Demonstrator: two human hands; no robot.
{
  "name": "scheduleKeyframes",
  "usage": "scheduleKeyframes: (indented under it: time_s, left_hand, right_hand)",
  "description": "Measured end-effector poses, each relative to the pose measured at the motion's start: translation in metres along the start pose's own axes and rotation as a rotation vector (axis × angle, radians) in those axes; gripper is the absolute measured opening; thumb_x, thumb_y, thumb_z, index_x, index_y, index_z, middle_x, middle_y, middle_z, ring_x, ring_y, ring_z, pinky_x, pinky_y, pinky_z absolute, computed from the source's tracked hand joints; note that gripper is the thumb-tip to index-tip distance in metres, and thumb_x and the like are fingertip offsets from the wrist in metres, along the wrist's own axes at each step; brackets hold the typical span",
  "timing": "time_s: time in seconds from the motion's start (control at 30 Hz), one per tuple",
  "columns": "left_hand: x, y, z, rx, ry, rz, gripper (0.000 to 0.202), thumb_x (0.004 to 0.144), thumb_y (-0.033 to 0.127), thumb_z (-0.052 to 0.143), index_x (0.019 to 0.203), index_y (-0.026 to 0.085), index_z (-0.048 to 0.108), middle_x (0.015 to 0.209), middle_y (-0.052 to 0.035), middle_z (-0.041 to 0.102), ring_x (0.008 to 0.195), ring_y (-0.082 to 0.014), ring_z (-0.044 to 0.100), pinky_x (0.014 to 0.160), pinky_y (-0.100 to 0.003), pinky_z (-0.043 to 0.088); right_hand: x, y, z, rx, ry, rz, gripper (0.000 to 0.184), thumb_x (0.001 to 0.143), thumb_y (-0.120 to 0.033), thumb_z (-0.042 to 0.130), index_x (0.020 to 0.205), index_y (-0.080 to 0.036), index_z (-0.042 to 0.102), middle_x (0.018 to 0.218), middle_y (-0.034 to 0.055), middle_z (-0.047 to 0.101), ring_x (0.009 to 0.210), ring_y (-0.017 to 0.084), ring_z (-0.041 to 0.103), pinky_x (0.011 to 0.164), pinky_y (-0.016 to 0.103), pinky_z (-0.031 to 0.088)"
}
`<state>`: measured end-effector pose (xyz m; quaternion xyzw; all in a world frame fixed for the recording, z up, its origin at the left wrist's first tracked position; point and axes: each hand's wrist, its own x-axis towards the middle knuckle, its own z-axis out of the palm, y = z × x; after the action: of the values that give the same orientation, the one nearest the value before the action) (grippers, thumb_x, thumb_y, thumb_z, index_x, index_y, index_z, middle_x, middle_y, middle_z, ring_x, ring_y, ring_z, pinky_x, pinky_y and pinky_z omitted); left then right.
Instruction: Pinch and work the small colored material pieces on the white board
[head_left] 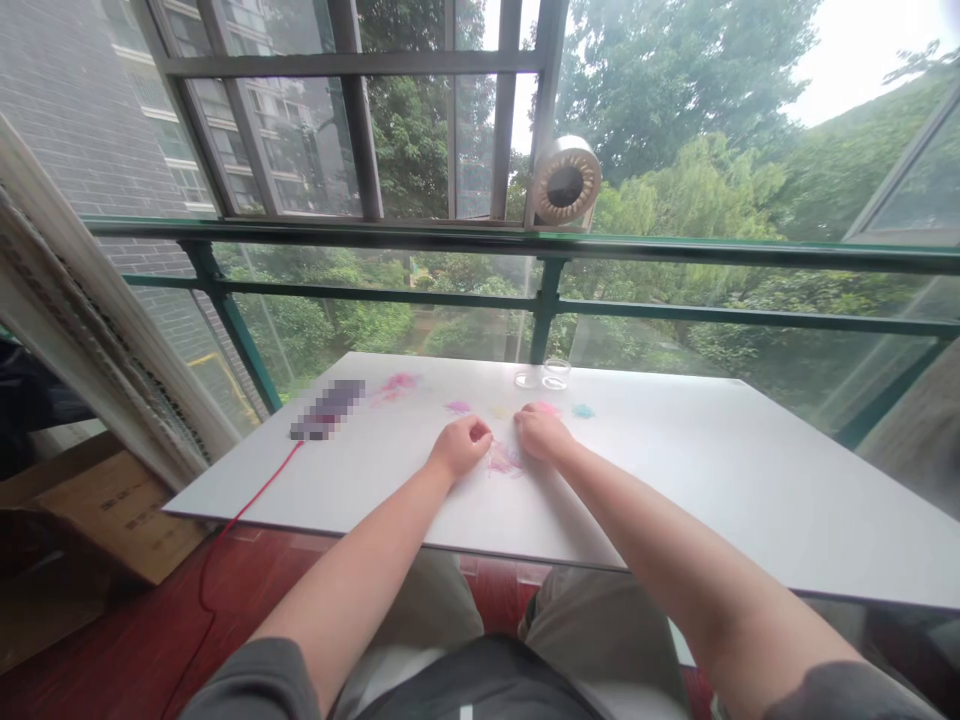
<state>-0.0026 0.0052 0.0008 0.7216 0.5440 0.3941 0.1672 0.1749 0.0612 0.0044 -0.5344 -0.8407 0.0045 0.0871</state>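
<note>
From my remote seat I see the left hand (461,447) curled in a loose ring and the right hand (544,433) bent on the white table (720,470); I cannot tell whether either grips anything. The mixed-colour pile (503,460) lies between them, best handled, I judge, with light pinches.

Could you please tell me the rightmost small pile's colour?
The rightmost small pile is turquoise, seen best in the head view.

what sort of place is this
Probably an enclosed balcony of a home: a green railing runs behind the white table, with an open window and trees beyond.
</note>
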Motion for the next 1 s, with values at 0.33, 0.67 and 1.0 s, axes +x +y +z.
scheduleKeyframes:
  time_s: [0.33, 0.67, 1.0]
  left_hand:
    - [-0.001, 0.001, 0.0, -0.006, 0.002, 0.005, 0.014, 0.07, 0.027, 0.05, 0.073, 0.018, 0.061, 0.073, -0.0014, 0.065, 0.068, -0.0135, 0.058, 0.066, -0.024, 0.045]
    - [-0.001, 0.005, -0.002, -0.017, -0.011, -0.008, 0.014, 0.07, 0.027, 0.051, 0.073, 0.017, 0.061, 0.074, -0.0016, 0.065, 0.07, -0.0141, 0.058, 0.067, -0.025, 0.046]
    - [-0.001, 0.002, 0.002, -0.022, -0.018, -0.014, 0.014, 0.07, 0.027, 0.052, 0.074, 0.017, 0.061, 0.075, -0.002, 0.066, 0.07, -0.0141, 0.059, 0.067, -0.025, 0.046]
  right_hand:
    - [-0.002, 0.01, -0.003, 0.077, 0.043, -0.036, 0.042, 0.071, -0.002, 0.038, 0.104, -0.015, 0.061, 0.115, 0.0087, 0.054, 0.104, 0.017, 0.051, 0.087, 0.022, 0.036]
    - [0.012, -0.002, -0.01, 0.182, 0.115, -0.067, 0.04, 0.078, -0.006, 0.038, 0.111, -0.016, 0.058, 0.121, 0.0072, 0.052, 0.105, 0.015, 0.051, 0.09, 0.023, 0.037]
    - [0.04, -0.011, -0.011, 0.154, 0.189, 0.145, 0.023, 0.075, -0.015, 0.048, 0.087, -0.016, 0.068, 0.09, 0.0086, 0.067, 0.089, 0.019, 0.059, 0.078, 0.025, 0.041]
